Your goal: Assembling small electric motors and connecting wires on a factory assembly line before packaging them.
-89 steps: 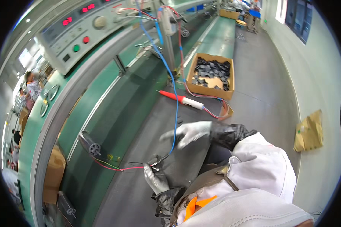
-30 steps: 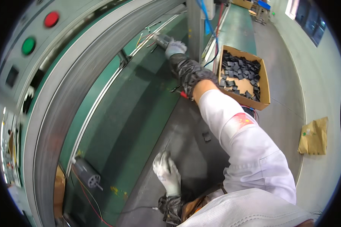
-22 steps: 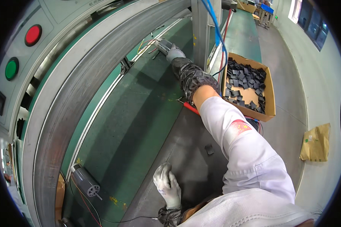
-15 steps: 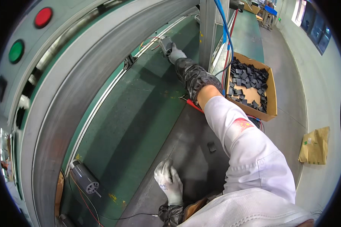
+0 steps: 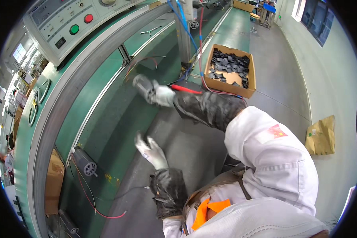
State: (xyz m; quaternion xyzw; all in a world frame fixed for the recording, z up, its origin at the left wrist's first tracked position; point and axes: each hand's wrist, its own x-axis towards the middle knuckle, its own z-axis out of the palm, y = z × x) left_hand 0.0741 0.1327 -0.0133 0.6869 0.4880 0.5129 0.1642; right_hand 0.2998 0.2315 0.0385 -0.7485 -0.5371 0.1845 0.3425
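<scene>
My right hand (image 5: 164,95), in a pale work glove, grips a dark grey cylindrical motor (image 5: 143,87) above the green conveyor belt (image 5: 119,115). Thin coloured wires (image 5: 141,63) trail from near the motor's far end; motion blurs it. Lower down, my left hand (image 5: 152,154) is gloved too, with its fingers apart and nothing in it. A second grey motor (image 5: 84,160), showing a spoked end and a shaft, lies on the belt further left. Its wires, one of them red (image 5: 107,216), run toward me. Another motor (image 5: 68,221) lies at the lower left.
An open cardboard box (image 5: 248,89) of small black pieces stands at the right of the belt. A red-handled tool (image 5: 186,89) lies near it. A curved-looking metal frame (image 5: 53,111) crosses on the left, below a control panel (image 5: 81,29) with buttons. A metal post (image 5: 183,43) rises behind.
My right hand has drawn the motor back from the far side of the belt toward me. My left hand has moved up and left, its fingers spreading. The view has shifted as well.
</scene>
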